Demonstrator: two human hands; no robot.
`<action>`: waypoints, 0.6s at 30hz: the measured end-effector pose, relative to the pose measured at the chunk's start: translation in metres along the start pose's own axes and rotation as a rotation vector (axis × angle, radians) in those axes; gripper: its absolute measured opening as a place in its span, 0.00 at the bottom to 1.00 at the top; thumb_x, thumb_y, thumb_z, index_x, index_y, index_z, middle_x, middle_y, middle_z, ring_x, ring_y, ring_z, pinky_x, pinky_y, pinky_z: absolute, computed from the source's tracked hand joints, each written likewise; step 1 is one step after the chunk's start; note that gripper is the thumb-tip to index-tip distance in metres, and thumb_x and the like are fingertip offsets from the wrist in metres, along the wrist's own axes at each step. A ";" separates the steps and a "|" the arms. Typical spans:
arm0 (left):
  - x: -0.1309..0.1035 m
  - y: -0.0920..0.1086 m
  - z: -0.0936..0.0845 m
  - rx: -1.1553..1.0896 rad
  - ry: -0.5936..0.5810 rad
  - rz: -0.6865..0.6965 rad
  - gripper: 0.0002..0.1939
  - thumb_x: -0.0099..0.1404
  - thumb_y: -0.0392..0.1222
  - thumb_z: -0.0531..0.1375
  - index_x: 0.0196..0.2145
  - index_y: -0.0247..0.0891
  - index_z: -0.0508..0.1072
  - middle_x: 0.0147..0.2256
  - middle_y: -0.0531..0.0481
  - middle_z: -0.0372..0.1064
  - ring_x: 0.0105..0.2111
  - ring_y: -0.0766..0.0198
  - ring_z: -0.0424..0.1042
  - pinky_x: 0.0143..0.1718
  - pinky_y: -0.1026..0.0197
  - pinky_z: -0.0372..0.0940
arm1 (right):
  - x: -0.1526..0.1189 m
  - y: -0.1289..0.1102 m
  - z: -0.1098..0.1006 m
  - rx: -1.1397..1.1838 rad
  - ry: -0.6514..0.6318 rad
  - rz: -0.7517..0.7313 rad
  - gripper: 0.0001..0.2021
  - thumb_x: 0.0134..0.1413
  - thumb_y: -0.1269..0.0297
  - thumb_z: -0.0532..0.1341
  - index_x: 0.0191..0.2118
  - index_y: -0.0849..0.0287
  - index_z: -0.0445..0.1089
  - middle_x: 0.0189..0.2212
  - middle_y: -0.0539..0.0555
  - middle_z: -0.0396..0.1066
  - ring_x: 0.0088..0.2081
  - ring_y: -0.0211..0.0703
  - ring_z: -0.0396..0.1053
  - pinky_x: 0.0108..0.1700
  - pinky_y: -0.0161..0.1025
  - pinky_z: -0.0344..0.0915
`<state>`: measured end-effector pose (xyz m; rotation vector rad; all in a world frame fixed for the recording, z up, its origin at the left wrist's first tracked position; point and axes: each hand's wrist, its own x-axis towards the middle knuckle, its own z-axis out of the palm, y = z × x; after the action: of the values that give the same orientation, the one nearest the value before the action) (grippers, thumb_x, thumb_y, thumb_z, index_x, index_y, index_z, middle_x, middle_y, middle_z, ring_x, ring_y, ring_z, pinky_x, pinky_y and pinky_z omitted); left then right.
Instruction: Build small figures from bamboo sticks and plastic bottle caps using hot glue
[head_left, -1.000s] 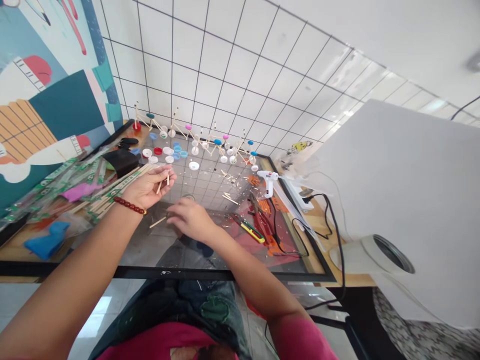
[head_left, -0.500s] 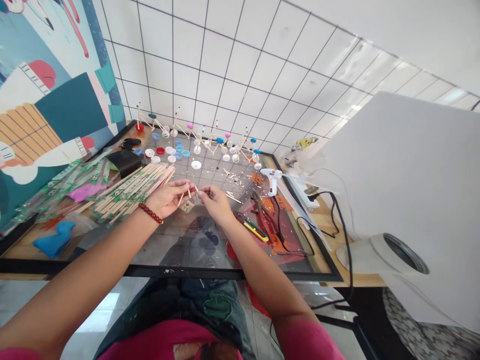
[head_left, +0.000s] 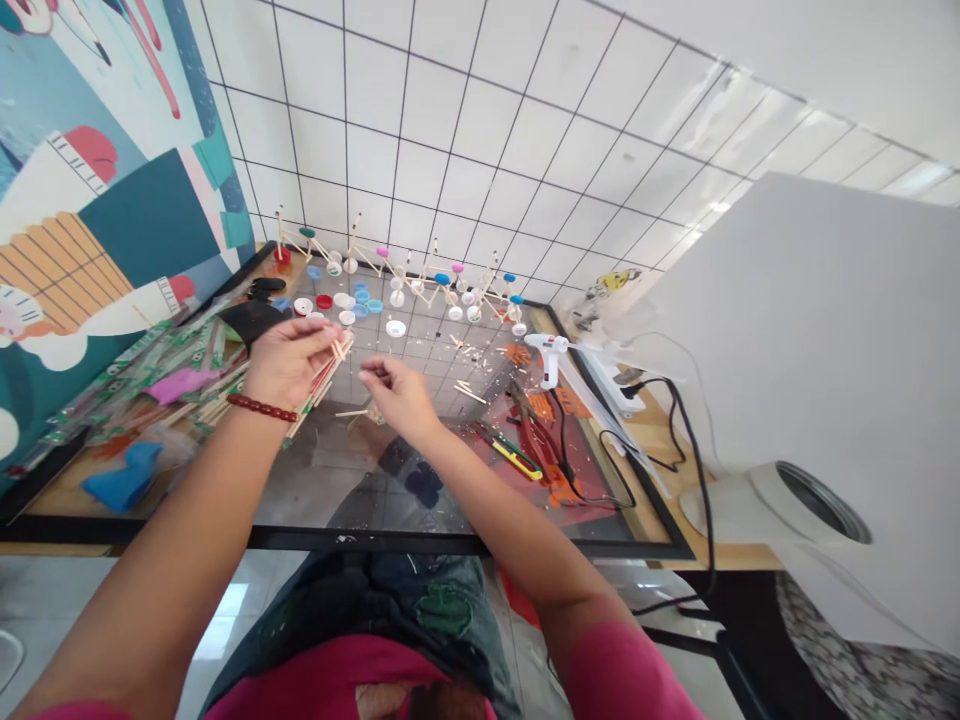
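Observation:
My left hand (head_left: 294,358), with a red bead bracelet on the wrist, is raised over the tips of a bundle of paper-wrapped chopsticks (head_left: 217,402). Its thumb and fingers pinch short wooden sticks (head_left: 343,347), which cross near the fingertips. To its right, my right hand (head_left: 399,396) hovers above the glass tabletop (head_left: 322,480) with curled fingers. Whether anything small is between those fingers is hidden. One thin wooden stick (head_left: 351,412) lies below on the glass, left of the right hand.
At the back stand several stick-and-bottle-cap figures (head_left: 442,280), with loose caps (head_left: 395,328) before them. Wood scraps (head_left: 472,355) litter the glass. A white glue gun (head_left: 549,358), pliers (head_left: 525,415) and a yellow utility knife (head_left: 517,460) lie right. Blue plastic (head_left: 124,478) sits left.
My hands have moved apart. The left has gone left and up to the chopstick tips, carrying short sticks; the right has shifted slightly left and no longer touches the stick held between them.

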<state>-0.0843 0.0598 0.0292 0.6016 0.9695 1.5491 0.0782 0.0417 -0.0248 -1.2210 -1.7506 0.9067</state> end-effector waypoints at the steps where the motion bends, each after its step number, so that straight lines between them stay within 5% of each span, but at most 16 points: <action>1: 0.004 0.007 -0.005 -0.023 0.033 0.063 0.16 0.60 0.18 0.70 0.25 0.38 0.79 0.28 0.53 0.81 0.30 0.68 0.82 0.34 0.69 0.80 | 0.000 -0.004 0.004 -0.119 -0.074 -0.057 0.06 0.69 0.70 0.66 0.44 0.53 0.81 0.43 0.51 0.84 0.46 0.46 0.81 0.54 0.42 0.76; 4: 0.012 0.019 -0.015 -0.053 0.094 0.083 0.16 0.61 0.21 0.72 0.26 0.41 0.79 0.30 0.55 0.82 0.33 0.68 0.82 0.35 0.71 0.79 | -0.002 -0.017 0.016 -0.487 -0.308 -0.282 0.10 0.71 0.72 0.64 0.46 0.50 0.83 0.51 0.53 0.84 0.53 0.49 0.80 0.54 0.42 0.74; 8: 0.010 0.016 -0.012 -0.092 0.115 0.011 0.15 0.64 0.23 0.71 0.27 0.40 0.78 0.30 0.54 0.82 0.33 0.68 0.82 0.35 0.70 0.78 | 0.002 -0.030 0.023 -0.885 -0.318 -0.354 0.16 0.77 0.71 0.57 0.54 0.52 0.82 0.56 0.57 0.83 0.53 0.53 0.79 0.50 0.44 0.72; 18: -0.001 0.003 0.005 -0.100 0.017 -0.100 0.15 0.61 0.16 0.67 0.28 0.35 0.80 0.31 0.49 0.83 0.29 0.70 0.79 0.34 0.72 0.76 | 0.008 -0.038 0.019 -1.104 -0.444 -0.414 0.17 0.79 0.72 0.54 0.50 0.60 0.82 0.48 0.63 0.83 0.54 0.55 0.78 0.54 0.47 0.71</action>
<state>-0.0817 0.0601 0.0349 0.4635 0.9159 1.5060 0.0452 0.0367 0.0019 -1.2199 -2.8926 -0.1405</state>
